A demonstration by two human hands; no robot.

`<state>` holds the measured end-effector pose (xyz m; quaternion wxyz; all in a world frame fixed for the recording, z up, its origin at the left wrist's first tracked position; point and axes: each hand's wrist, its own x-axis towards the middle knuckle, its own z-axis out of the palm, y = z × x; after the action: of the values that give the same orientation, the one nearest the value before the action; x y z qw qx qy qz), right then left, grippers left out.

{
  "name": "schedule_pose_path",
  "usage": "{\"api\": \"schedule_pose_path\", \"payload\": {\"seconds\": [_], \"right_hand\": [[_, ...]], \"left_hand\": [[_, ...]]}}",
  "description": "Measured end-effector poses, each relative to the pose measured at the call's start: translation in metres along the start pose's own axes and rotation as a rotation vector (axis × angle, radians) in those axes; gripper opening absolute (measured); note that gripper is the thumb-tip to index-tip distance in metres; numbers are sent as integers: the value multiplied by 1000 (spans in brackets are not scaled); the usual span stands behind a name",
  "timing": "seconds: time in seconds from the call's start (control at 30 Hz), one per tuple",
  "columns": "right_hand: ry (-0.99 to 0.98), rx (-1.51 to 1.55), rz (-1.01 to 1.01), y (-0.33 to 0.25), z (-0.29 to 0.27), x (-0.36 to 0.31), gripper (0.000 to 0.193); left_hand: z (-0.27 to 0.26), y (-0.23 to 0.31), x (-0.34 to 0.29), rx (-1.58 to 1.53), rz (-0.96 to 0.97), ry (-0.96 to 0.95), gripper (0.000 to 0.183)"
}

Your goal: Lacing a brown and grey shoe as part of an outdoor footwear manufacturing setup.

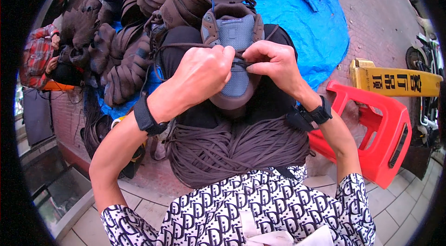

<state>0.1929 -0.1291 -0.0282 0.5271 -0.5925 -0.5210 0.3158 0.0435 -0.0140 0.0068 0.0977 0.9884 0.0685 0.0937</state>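
Note:
A brown sneaker (235,100) with blue-grey toe and tongue panels rests between my knees, its toe pointing toward me. A dark shoelace (179,45) crosses its front and loops out to the left. My left hand (204,72) is closed in a fist over the left side of the lacing, gripping the lace. On the other side my right hand (273,66) pinches the lace between thumb and forefinger, close to the eyelets. The lower eyelets are partly hidden by my fingers. A thick bundle of brown laces (232,151) lies across my lap.
Stacks of brown shoe uppers (125,67) fill the left and far side, partly on a blue tarp (320,28). At right are a red plastic stool (383,130) and a yellow sign board (395,79). Another person in a plaid sleeve (37,55) sits far left.

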Motion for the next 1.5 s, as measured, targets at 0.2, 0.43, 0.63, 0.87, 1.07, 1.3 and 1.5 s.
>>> {"api": "schedule_pose_path", "payload": {"seconds": [0.2,0.43,0.63,0.87,1.07,1.3,1.5], "right_hand": [[11,60,11,2,5,5,18],[-15,-122,-153,2,0,5,19],[-108,139,45,9,-21,4,24],[-28,-383,-258,-5,-12,5,12],[7,-913,-530,0,-19,3,8],[-27,-534,-426,9,-26,1,12],[153,-443,-174,3,-48,-3,21]], "left_hand": [[-35,14,11,-613,-609,-379,8],[-16,5,-10,-787,-589,-263,9],[-9,3,0,-553,-353,-151,13],[-7,5,5,-375,-271,-145,12],[-2,-1,-6,-426,-278,-98,10],[-26,-9,-10,-756,-437,-102,13],[-99,-95,-72,-1502,-789,516,31]]}}
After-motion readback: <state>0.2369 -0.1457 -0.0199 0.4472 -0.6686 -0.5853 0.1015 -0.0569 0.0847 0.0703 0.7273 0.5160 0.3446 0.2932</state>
